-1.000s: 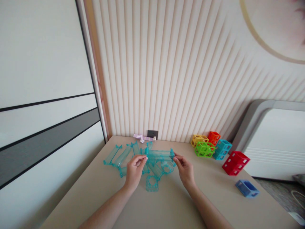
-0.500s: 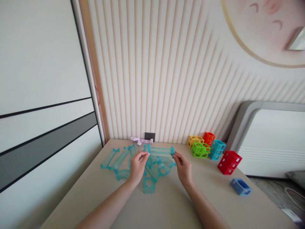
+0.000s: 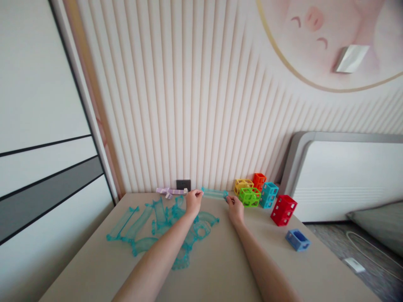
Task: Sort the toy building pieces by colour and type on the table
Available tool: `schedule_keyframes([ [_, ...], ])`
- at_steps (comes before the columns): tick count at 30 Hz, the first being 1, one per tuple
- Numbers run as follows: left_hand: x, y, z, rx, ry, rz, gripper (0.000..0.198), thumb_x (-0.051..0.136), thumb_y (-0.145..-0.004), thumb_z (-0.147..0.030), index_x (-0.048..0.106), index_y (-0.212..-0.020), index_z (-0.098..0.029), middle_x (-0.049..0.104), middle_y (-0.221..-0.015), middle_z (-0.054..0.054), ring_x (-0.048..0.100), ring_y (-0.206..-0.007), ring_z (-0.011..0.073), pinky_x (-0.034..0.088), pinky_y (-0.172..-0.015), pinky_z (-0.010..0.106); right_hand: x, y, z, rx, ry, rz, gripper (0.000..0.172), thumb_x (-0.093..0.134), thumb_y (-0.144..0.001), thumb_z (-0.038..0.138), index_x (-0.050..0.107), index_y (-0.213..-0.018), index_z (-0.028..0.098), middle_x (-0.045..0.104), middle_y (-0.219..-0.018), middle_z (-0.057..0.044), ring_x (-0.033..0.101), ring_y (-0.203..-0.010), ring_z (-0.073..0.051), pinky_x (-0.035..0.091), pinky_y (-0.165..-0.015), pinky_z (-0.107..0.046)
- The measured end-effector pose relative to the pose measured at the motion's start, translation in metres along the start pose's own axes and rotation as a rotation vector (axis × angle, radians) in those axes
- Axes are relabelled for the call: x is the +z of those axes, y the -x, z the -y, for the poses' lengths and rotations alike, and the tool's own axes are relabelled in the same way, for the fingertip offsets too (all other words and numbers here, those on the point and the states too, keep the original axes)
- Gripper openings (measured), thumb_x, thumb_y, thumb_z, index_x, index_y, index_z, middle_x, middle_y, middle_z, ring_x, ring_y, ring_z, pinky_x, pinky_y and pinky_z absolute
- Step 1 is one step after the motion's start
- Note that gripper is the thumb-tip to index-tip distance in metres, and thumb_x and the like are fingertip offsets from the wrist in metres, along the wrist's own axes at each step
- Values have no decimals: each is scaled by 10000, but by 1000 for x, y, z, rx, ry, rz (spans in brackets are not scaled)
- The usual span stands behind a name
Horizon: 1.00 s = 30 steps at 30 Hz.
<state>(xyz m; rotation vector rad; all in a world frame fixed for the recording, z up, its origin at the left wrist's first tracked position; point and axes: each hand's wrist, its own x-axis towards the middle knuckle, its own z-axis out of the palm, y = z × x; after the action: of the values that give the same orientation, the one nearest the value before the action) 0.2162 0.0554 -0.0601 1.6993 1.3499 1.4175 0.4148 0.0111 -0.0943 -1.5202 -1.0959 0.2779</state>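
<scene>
A straight, see-through teal track piece (image 3: pixel 214 193) is held level between both hands near the back of the table. My left hand (image 3: pixel 193 203) pinches its left end; my right hand (image 3: pixel 235 208) grips the right end between thumb and fingers. Below and left of it lies a spread of teal track pieces (image 3: pixel 134 224), some straight, some curved, partly covered by my left forearm. Among them is a piece with a round hole (image 3: pixel 201 230). Just right of my right hand stand a green open-sided block (image 3: pixel 249 197) and a yellow one (image 3: pixel 243 185).
Further right stand an orange block (image 3: pixel 259 180), a teal block (image 3: pixel 268 194), a red block (image 3: pixel 283 210) and a blue block (image 3: pixel 298 240). A purple striped strip (image 3: pixel 171 192) lies by the black wall socket (image 3: pixel 183 184). The ribbed wall (image 3: pixel 176 92) borders the table's back edge.
Both hands have carried the straight track piece toward the wall and to the right of the other track pieces. The camera view has turned to the right.
</scene>
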Motion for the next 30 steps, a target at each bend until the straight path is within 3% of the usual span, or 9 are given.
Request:
schedule_keyframes([
  [7, 19, -20, 19, -66, -142, 72, 106, 670, -840, -129, 711, -744, -150, 758, -789, 52, 713, -805, 184, 539, -824, 344, 12, -22, -14, 15, 149, 73, 324, 534, -844, 411, 737, -785, 165, 777, -797, -112, 712, -767, -262, 519, -716, -330],
  [12, 23, -26, 29, -97, -228, 144, 170, 657, -923, -284, 671, -851, -130, 718, -886, 25, 690, -867, 171, 553, -858, 390, 15, -28, -14, 29, 249, 127, 225, 559, -841, 260, 756, -798, 159, 780, -820, -109, 712, -797, -252, 505, -731, -301],
  [21, 24, -32, 39, -131, -370, 292, 260, 616, -950, -338, 635, -1130, -151, 666, -1129, 77, 663, -974, 204, 569, -855, 415, 18, -28, -15, 45, 402, 171, 223, 558, -887, 221, 768, -891, 147, 778, -908, -123, 709, -872, -248, 485, -759, -279],
  [30, 29, -35, 43, -124, -471, 370, 305, 613, -950, -342, 610, -1199, -165, 637, -1208, 92, 648, -1027, 222, 562, -880, 436, 22, -28, -14, 69, 537, 221, 234, 544, -932, 215, 756, -1000, 143, 769, -986, -139, 701, -929, -241, 461, -773, -273],
])
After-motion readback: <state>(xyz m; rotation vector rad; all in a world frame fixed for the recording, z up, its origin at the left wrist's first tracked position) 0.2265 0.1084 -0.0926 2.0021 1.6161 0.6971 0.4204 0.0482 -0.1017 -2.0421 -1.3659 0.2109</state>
